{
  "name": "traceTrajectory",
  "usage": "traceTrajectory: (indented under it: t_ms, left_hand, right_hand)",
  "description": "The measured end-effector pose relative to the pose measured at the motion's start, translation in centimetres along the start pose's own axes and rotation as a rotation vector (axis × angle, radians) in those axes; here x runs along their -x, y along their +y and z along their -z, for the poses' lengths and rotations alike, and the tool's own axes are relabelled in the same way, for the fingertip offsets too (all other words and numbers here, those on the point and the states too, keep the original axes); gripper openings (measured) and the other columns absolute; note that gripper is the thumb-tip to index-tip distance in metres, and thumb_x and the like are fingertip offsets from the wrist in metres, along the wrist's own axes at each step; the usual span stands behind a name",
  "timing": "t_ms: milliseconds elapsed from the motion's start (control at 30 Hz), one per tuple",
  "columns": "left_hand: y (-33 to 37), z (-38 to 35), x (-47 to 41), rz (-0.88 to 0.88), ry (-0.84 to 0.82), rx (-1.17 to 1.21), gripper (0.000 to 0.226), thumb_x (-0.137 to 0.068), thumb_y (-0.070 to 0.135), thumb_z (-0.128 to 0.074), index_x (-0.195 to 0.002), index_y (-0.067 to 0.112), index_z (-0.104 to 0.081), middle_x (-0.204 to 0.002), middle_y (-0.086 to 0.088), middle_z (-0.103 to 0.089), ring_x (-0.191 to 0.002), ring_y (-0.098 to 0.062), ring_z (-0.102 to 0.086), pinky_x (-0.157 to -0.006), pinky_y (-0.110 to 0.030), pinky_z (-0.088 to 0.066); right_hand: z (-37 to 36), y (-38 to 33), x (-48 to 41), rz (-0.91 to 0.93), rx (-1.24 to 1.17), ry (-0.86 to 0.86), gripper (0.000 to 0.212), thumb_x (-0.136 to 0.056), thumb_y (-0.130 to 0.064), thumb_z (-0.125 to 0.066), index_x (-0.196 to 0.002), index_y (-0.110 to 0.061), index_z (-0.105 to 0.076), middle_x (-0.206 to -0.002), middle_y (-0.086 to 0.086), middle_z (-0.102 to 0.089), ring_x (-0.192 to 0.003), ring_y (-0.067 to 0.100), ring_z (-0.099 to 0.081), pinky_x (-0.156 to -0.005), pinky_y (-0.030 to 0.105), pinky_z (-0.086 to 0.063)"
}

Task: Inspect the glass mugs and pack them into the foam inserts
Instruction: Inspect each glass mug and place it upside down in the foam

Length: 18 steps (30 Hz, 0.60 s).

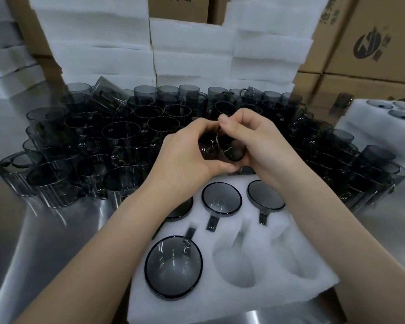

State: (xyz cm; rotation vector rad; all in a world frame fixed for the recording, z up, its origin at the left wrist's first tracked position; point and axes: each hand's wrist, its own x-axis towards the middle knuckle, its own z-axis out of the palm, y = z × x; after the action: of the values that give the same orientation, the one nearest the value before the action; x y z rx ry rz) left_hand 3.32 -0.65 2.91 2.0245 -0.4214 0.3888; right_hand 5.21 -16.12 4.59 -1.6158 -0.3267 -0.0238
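Both hands hold one smoky dark glass mug (229, 149) above the far edge of the white foam insert (255, 295). My left hand (185, 155) grips its left side and my right hand (255, 139) curls over its rim, thumb on top. The mug lies tilted, its mouth facing me. In the insert, three mugs fill the far row, one (221, 198) in the middle and one (265, 195) at right; the left one is partly under my forearm. A fourth mug (173, 265) sits in the near left pocket. Two near pockets (236, 260) are bare.
Several loose dark mugs (117, 136) crowd the steel table behind the insert, from left to right. Stacked white foam sheets (189, 47) and cardboard boxes (372, 38) rise at the back. Another filled foam insert (384, 127) stands at the right.
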Motion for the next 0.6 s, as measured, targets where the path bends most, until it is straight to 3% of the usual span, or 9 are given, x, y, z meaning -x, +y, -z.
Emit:
traceTrajectory:
  t_ms: [67, 167, 233, 300, 433, 600]
  left_hand:
    - [0.1, 0.1, 0.0, -0.008, -0.011, 0.042, 0.063, -0.061, 0.027, -0.091, -0.117, 0.031, -0.063, -0.108, 0.02, -0.068, -0.105, 0.006, -0.06, -0.093, -0.009, -0.043]
    - [0.2, 0.3, 0.0, 0.0, -0.002, 0.148, 0.057, -0.062, 0.022, -0.091, -0.113, 0.026, -0.066, -0.104, 0.013, -0.071, -0.099, -0.005, -0.067, -0.096, -0.03, -0.051]
    - [0.1, 0.5, -0.1, -0.008, 0.033, 0.205, 0.05, -0.064, 0.017, -0.089, -0.107, 0.026, -0.066, -0.1, 0.012, -0.072, -0.098, -0.003, -0.067, -0.093, -0.027, -0.052]
    - [0.0, 0.8, -0.3, -0.012, 0.064, 0.244, 0.046, -0.066, 0.013, -0.087, -0.105, 0.026, -0.066, -0.098, 0.013, -0.071, -0.096, 0.002, -0.066, -0.087, -0.017, -0.05]
    - [-0.1, 1.0, -0.3, 0.017, 0.07, 0.279, 0.042, -0.069, 0.012, -0.086, -0.106, 0.022, -0.069, -0.096, 0.011, -0.073, -0.092, 0.003, -0.067, -0.081, -0.013, -0.05]
    - [0.1, 0.6, -0.2, 0.043, 0.038, 0.169, 0.052, -0.063, 0.02, -0.09, -0.111, 0.025, -0.07, -0.097, 0.012, -0.073, -0.095, -0.001, -0.067, -0.09, -0.026, -0.053]
  right_hand:
    - [0.2, 0.0, -0.1, -0.059, -0.117, 0.003, 0.023, -0.095, -0.028, -0.061, -0.074, -0.018, -0.058, -0.075, 0.002, -0.064, -0.059, 0.025, -0.054, -0.041, 0.024, -0.044]
    - [0.6, -0.1, -0.3, -0.121, -0.244, -0.058, 0.019, -0.097, -0.018, -0.052, -0.094, -0.013, -0.07, -0.074, 0.007, -0.059, -0.053, 0.015, -0.042, -0.045, 0.022, -0.044]
    - [0.8, -0.2, -0.3, -0.132, -0.371, -0.173, 0.031, -0.091, -0.014, -0.05, -0.117, -0.007, -0.065, -0.07, 0.004, -0.052, -0.05, 0.008, -0.036, -0.054, 0.022, -0.044]
    - [1.0, -0.2, -0.3, -0.102, -0.425, -0.269, 0.047, -0.085, -0.011, -0.051, -0.131, -0.002, -0.055, -0.08, 0.003, -0.054, -0.052, 0.005, -0.038, -0.057, 0.02, -0.044]
    - [1.1, 0.2, -0.3, -0.043, -0.344, -0.303, 0.05, -0.081, -0.001, -0.06, -0.131, -0.005, -0.054, -0.109, 0.01, -0.06, -0.07, 0.011, -0.052, -0.056, 0.019, -0.046]
    - [0.4, 0.3, -0.1, 0.002, -0.098, -0.121, 0.038, -0.069, -0.015, -0.076, -0.103, -0.019, -0.062, -0.088, -0.004, -0.068, -0.063, 0.011, -0.061, -0.045, 0.02, -0.044]
